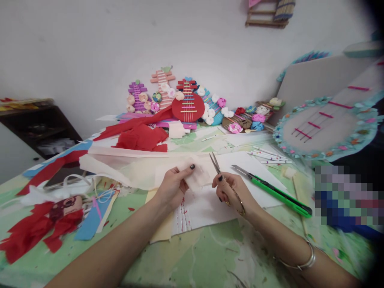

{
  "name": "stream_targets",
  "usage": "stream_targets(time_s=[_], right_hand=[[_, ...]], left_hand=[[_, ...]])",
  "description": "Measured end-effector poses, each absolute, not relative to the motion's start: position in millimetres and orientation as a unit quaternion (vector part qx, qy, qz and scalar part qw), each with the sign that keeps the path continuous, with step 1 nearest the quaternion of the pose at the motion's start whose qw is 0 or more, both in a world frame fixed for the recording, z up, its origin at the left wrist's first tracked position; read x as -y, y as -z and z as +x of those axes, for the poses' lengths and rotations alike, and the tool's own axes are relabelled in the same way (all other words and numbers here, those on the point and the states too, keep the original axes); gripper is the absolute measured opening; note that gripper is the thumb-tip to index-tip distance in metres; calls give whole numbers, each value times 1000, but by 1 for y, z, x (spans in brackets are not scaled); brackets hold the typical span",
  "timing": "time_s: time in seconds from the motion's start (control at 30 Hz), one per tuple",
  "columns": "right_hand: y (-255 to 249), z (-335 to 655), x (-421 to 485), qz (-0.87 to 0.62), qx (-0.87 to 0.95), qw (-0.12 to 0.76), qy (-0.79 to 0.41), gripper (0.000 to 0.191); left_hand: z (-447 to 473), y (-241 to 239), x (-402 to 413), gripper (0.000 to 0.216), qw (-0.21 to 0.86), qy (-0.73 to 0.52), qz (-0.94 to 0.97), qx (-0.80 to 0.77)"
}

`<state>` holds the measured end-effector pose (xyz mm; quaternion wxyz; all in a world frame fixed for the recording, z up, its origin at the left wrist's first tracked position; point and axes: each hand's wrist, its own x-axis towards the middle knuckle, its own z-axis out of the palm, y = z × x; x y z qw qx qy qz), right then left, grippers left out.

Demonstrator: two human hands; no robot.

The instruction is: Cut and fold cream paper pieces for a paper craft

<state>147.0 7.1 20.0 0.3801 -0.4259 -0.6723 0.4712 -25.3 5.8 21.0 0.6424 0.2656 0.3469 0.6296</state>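
My left hand [174,184] pinches a small piece of cream crepe paper [198,176] between thumb and fingers, just above white sheets [207,208] on the table. My right hand [231,192] grips a pair of scissors [216,167] with gold handles. The blades point up and away and stand slightly apart, right beside the edge of the cream piece. Long cream paper strips [126,164] lie behind my left hand.
A green utility knife [276,190] lies right of my right hand, pens [267,154] behind it. Red crepe paper [141,138] and paper lute crafts [187,104] stand against the wall. A large round craft board [327,124] is at right, a tablet [64,174] and red scraps [33,232] at left.
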Motion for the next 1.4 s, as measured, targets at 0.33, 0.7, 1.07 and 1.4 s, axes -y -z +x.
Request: stream_targets(time_s=[0.33, 0.7, 1.07, 1.4], right_hand=[[-17, 146, -3, -389, 713, 340, -474, 49], [-17, 144, -2, -382, 714, 322, -490, 48], [-13, 144, -1, -412, 705, 323, -478, 47], [-11, 144, -4, -427, 694, 326, -480, 44]], left_hand=[[-27, -31, -5, 14, 640, -657, 221, -330], [-28, -29, -6, 13, 644, -648, 237, -330], [-24, -25, -4, 20, 643, -635, 262, -338], [-22, -24, -3, 17, 649, -628, 269, -334]])
